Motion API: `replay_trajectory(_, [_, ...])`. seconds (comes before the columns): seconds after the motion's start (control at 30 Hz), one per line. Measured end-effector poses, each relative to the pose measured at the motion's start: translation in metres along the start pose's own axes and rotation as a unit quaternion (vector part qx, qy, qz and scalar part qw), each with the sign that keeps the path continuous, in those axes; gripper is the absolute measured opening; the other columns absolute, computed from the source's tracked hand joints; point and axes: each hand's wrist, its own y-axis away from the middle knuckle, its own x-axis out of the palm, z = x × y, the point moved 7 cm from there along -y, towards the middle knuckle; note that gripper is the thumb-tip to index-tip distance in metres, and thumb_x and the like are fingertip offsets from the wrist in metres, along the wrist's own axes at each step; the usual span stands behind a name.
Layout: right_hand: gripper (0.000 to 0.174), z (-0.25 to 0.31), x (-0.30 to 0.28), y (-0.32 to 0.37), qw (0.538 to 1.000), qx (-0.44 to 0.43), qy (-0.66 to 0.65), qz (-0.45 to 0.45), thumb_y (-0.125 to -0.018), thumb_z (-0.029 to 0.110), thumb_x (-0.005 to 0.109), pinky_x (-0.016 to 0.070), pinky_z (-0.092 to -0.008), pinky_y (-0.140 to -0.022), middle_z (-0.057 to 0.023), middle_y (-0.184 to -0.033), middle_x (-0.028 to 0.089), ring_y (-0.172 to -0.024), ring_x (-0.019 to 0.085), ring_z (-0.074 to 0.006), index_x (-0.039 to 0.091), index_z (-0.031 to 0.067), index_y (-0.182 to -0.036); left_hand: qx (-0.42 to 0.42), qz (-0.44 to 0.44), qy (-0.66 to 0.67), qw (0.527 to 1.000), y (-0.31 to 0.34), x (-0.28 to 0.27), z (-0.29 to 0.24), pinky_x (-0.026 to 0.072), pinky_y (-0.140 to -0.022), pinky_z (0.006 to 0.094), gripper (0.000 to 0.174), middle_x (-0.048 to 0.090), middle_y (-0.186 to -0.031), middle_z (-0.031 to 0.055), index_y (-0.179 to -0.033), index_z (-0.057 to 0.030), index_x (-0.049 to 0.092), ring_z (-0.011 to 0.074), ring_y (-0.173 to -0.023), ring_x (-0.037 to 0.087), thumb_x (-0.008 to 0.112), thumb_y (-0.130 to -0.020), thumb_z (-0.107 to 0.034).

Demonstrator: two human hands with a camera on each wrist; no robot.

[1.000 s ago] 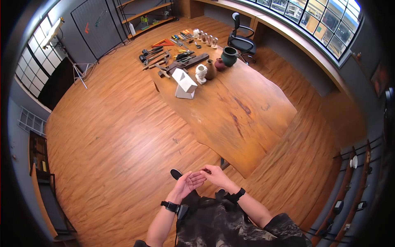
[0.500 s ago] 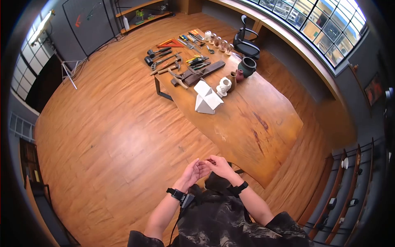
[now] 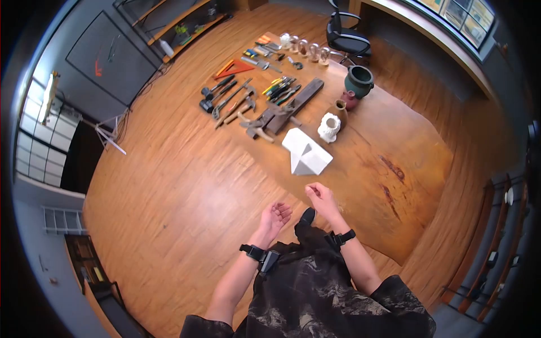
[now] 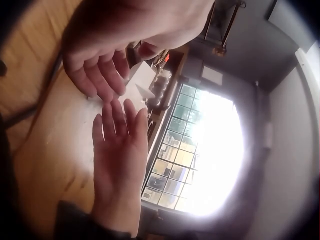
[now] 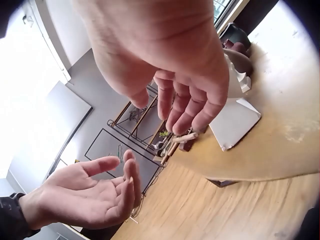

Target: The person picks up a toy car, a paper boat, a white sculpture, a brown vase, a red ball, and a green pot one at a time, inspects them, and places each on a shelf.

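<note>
In front of the body, my left hand (image 3: 275,219) is raised with the palm up and its fingers loosely bent, holding nothing. My right hand (image 3: 322,200) is farther forward, near the table's front edge, its fingers loosely curled downward with nothing between them. A gap separates the two hands in the head view. Nearest to the right hand on the wooden table (image 3: 360,197) stands a white faceted geometric block (image 3: 307,152). Behind it are a white sculpted head (image 3: 329,127), a brown vase (image 3: 341,110), a small dark red pot (image 3: 350,100) and a large dark green pot (image 3: 359,81).
Hammers (image 3: 236,112), pliers (image 3: 282,90), a wooden plane (image 3: 296,104) and an orange set square (image 3: 233,69) lie toward the table's far left. Several glass jars (image 3: 313,52) line the far edge. An office chair (image 3: 346,36) stands behind, and a tripod (image 3: 111,137) at left.
The hands, earlier together at the fingertips, have drawn apart, the right going forward and to the right. The table and its things appear closer and shifted rightward as the head view moved.
</note>
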Motion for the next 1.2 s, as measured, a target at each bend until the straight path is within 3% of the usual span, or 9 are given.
replay_trajectory(0.13, [0.021,0.021,-0.017,-0.05,0.999,-0.029,0.008,-0.046,-0.093,0.02,0.064,0.0498,-0.0293,-0.064,-0.0091,-0.076,0.065,-0.068,0.061,-0.0133,0.066,-0.0004,-0.094,0.029,0.009,-0.011,0.999,-0.057,0.029,-0.05,0.0516,-0.086,0.0377,0.027,0.065,-0.101,0.0088,-0.107,-0.0065,0.055,0.0241,-0.093,0.064,0.042,-0.101,-0.03])
replay_trajectory(0.23, [0.021,0.009,-0.039,-0.071,0.982,-0.071,-0.019,-0.175,-0.092,0.019,0.064,0.0493,-0.0307,-0.061,-0.0098,-0.08,0.064,-0.07,0.062,-0.0163,0.065,-0.0013,-0.09,0.074,-0.037,-0.027,0.996,-0.09,0.049,-0.079,0.0503,-0.08,0.0345,0.021,0.063,-0.098,0.0059,-0.104,-0.0078,0.056,0.0205,-0.089,0.062,0.049,-0.098,-0.026])
replay_trajectory(0.27, [0.021,-0.002,-0.044,-0.078,0.984,-0.034,-0.019,-0.175,-0.091,0.019,0.066,0.0505,-0.0337,-0.073,-0.0121,-0.094,0.063,-0.086,0.063,-0.0209,0.064,-0.0014,-0.096,0.097,-0.048,-0.053,0.993,-0.103,0.055,-0.094,0.0497,-0.079,0.0336,0.02,0.063,-0.097,0.0055,-0.104,-0.0082,0.057,0.0196,-0.088,0.062,0.051,-0.097,-0.026])
replay_trajectory(0.37, [0.033,-0.016,-0.055,-0.083,0.951,-0.018,0.078,-0.299,-0.092,0.025,0.065,0.0465,-0.0373,-0.09,-0.0151,-0.112,0.058,-0.106,0.057,-0.025,0.059,-0.0002,-0.113,0.182,-0.081,-0.183,0.963,-0.141,0.07,-0.142,0.046,-0.077,0.0297,0.019,0.061,-0.094,0.0028,-0.104,-0.0068,0.058,0.0147,-0.087,0.058,0.056,-0.094,-0.023])
replay_trajectory(0.47, [0.052,-0.072,-0.04,-0.097,0.924,0.139,-0.073,-0.348,-0.094,0.037,0.062,0.0386,-0.0405,-0.102,-0.018,-0.125,0.05,-0.118,0.049,-0.0298,0.049,0.0004,-0.128,0.257,-0.092,-0.327,0.905,-0.184,0.105,-0.183,0.0447,-0.081,0.0281,0.022,0.06,-0.097,0.0029,-0.108,-0.0042,0.059,0.0133,-0.091,0.056,0.057,-0.094,-0.022])
replay_trajectory(0.6, [0.063,-0.105,-0.025,-0.114,0.894,0.221,-0.101,-0.375,-0.094,0.048,0.057,0.0367,-0.0411,-0.104,-0.0195,-0.132,0.048,-0.122,0.048,-0.0318,0.046,-0.0005,-0.131,0.246,-0.038,-0.43,0.868,-0.237,0.141,-0.192,0.0433,-0.086,0.0271,0.029,0.061,-0.105,0.0053,-0.114,-0.001,0.059,0.0138,-0.097,0.054,0.058,-0.094,-0.022])
replay_trajectory(0.77, [0.055,-0.087,-0.021,-0.124,0.847,0.272,-0.153,-0.43,-0.094,0.044,0.058,0.039,-0.038,-0.101,-0.018,-0.126,0.055,-0.118,0.051,-0.0279,0.051,-0.0008,-0.126,0.151,0.049,-0.524,0.837,-0.29,0.146,-0.172,0.0429,-0.09,0.0287,0.039,0.064,-0.112,0.0097,-0.119,0.0017,0.06,0.0155,-0.103,0.056,0.058,-0.094,-0.027])
replay_trajectory(0.97, [0.04,-0.108,-0.015,-0.119,0.812,0.253,-0.151,-0.505,-0.092,0.03,0.063,0.0435,-0.033,-0.094,-0.0137,-0.117,0.06,-0.109,0.056,-0.0214,0.058,0.0003,-0.118,0.106,0.087,-0.546,0.827,-0.306,0.134,-0.15,0.0478,-0.083,0.0329,0.03,0.069,-0.099,0.0134,-0.107,-0.001,0.067,0.0211,-0.093,0.063,0.061,-0.089,-0.025])
replay_trajectory(1.2, [0.027,-0.108,-0.016,-0.121,0.795,0.278,-0.135,-0.521,-0.089,0.022,0.065,0.0468,-0.0306,-0.085,-0.0094,-0.102,0.066,-0.096,0.061,-0.0178,0.066,0.0008,-0.107,0.147,0.102,-0.551,0.815,-0.304,0.142,-0.152,0.0487,-0.079,0.0352,0.022,0.069,-0.088,0.0131,-0.096,-0.0017,0.068,0.0224,-0.085,0.064,0.062,-0.086,-0.021])
